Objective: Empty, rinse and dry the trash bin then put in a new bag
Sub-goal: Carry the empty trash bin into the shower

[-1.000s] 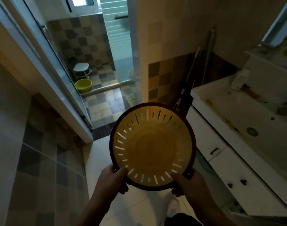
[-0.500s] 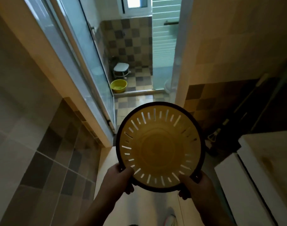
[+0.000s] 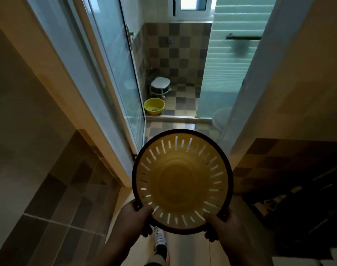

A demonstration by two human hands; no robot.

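Note:
I look straight down into a round yellow trash bin (image 3: pixel 181 181) with a dark rim and slits in its wall; nothing lies inside it. My left hand (image 3: pixel 135 217) grips the near left rim, thumb inside the bin. On the near right rim my right hand (image 3: pixel 224 224) grips the same way. The bin hangs in front of me above a pale floor.
Ahead is an open doorway with a glass sliding door (image 3: pixel 114 60) on the left. Beyond it lie a checkered tiled floor, a yellow basin (image 3: pixel 154 106), a white stool (image 3: pixel 160 83) and a frosted shower panel (image 3: pixel 227 60). Tiled walls flank both sides. Dark mop gear (image 3: pixel 290 200) leans at right.
My view has swung left, away from the white sink cabinet, toward the doorway. The bin stays held in both hands, and the tiled room ahead has come closer.

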